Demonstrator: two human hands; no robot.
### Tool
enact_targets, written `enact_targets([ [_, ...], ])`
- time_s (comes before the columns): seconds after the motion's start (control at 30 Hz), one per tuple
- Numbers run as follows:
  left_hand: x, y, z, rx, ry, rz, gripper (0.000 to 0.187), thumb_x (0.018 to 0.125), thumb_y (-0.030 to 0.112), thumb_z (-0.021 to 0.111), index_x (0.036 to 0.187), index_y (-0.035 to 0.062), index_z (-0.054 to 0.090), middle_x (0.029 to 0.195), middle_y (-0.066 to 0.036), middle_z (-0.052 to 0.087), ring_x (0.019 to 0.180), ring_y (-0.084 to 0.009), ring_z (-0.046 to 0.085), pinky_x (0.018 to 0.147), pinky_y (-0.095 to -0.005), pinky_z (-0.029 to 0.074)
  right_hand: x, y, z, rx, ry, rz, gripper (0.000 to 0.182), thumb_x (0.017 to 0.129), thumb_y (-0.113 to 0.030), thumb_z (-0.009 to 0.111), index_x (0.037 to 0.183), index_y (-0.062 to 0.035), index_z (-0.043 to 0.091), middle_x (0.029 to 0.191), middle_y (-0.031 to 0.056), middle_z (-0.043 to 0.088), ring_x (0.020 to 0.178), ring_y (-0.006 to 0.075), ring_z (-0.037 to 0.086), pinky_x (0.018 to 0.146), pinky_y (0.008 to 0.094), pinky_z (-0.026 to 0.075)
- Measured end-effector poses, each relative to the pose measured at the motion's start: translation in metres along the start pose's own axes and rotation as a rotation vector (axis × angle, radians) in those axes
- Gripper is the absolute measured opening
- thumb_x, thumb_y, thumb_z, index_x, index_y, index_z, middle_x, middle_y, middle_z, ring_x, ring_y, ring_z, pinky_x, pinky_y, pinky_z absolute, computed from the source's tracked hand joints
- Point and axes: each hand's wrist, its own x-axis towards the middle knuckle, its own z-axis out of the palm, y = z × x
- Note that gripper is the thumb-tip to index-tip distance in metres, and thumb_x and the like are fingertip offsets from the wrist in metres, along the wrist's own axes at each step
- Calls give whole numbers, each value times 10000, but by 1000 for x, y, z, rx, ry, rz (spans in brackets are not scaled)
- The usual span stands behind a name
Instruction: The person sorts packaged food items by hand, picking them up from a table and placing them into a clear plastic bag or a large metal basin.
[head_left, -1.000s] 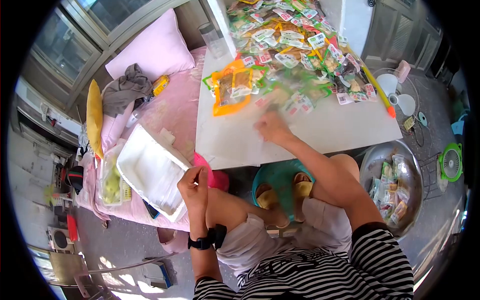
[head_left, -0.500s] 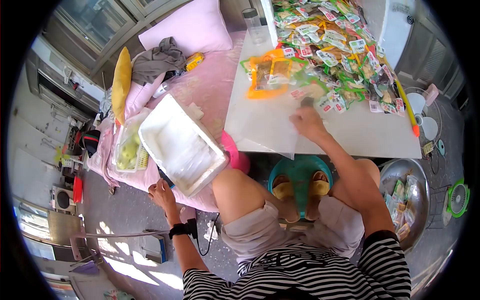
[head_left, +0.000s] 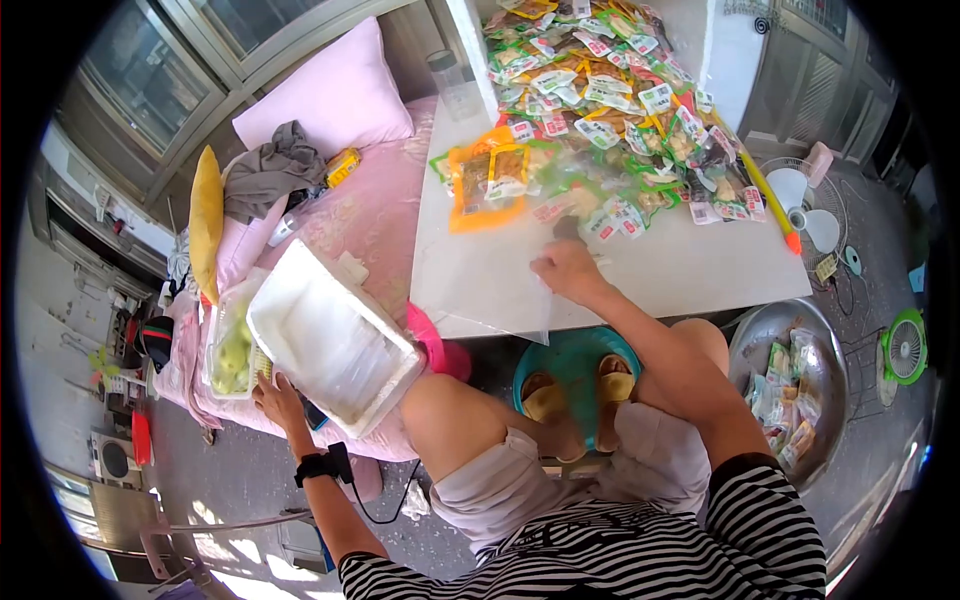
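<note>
My right hand (head_left: 566, 270) is closed over the front part of the white table (head_left: 690, 260), pinching a clear plastic bag (head_left: 545, 318) whose lower corner hangs past the table's front edge. Just beyond the fingers lie an orange-edged food packet (head_left: 487, 205) and a heap of small snack packets (head_left: 610, 110). My left hand (head_left: 281, 402), fingers apart, is at the bed's edge, between a yellow basket of green fruit (head_left: 234, 360) and a white foam box (head_left: 330, 340). Partly under the foam box, a dark phone-like object (head_left: 315, 416) shows beside that hand.
A metal basin (head_left: 835, 375) holding several packets stands on the floor at right, near a green fan (head_left: 905, 345). Under the table is a teal tub (head_left: 575, 385) with my feet at it. A pink bin (head_left: 452, 358) sits by my knee. A yellow stick (head_left: 765, 195) lies along the table's right side.
The view has turned, so the scene sits further left and lower. My left hand has moved toward the fruit basket. The right hand stays at the bag over the table.
</note>
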Motion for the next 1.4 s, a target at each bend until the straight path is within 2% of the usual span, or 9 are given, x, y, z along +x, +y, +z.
enact_targets([
  [0.23,-20,43,-47,-319,154,317,386,868,193,587,1210,21,537,1056,-177,560,951,-331,517,815,-437,411,-3,-6,-2,-47,-3,-38,237,766,-225,615,684,-2,625,788,216,620,848,376,584,786,458,457],
  [0.4,-71,134,-114,-744,-116,335,294,844,81,612,1129,16,589,992,-99,587,857,-188,556,672,-298,436,2,3,3,148,-65,15,282,780,-232,616,670,27,612,713,201,629,634,291,631,630,392,507],
  [0.53,-106,206,-153,-1122,-437,408,187,862,56,603,1035,-6,640,911,-65,629,835,-111,568,706,-235,440,5,-1,2,347,-134,157,282,780,-220,614,671,40,622,639,143,627,483,198,611,455,319,513],
  [0.77,-159,310,-126,-1067,-670,773,142,782,94,712,812,-25,642,669,-84,608,562,-121,538,523,-261,426,5,17,2,521,-130,214,243,776,-186,621,695,43,641,617,110,629,497,185,611,421,313,516],
  [0.9,-190,336,-73,-922,-689,764,352,674,244,811,761,-14,587,639,-107,585,551,-214,563,525,-323,449,7,12,-6,462,-36,277,223,770,-161,646,687,45,643,617,117,637,493,187,608,419,316,510],
  [1.03,-214,339,-47,-830,-601,733,407,639,247,830,777,33,513,597,-96,545,540,-277,548,524,-360,454,8,3,-2,434,30,280,246,768,-180,687,660,35,636,612,122,640,493,183,615,420,316,495],
  [1.13,-217,338,-39,-879,-542,691,369,667,225,816,737,25,514,568,-80,512,526,-233,535,534,-330,451,20,12,13,175,83,144,290,765,-221,716,618,9,616,577,108,627,476,170,610,430,308,480],
  [1.23,-211,333,-27,-1095,-739,505,311,712,164,788,680,40,505,544,-12,471,500,-133,467,497,-274,396,14,-3,9,329,57,269,358,742,-279,748,569,-14,581,532,90,605,440,155,580,443,303,468],
  [1.4,-203,324,-17,-1392,-1026,161,280,761,80,716,665,22,460,553,18,386,550,-81,376,487,-271,329,12,-2,13,247,77,193,357,738,-271,759,568,-21,568,507,73,585,417,135,545,435,290,459],
])
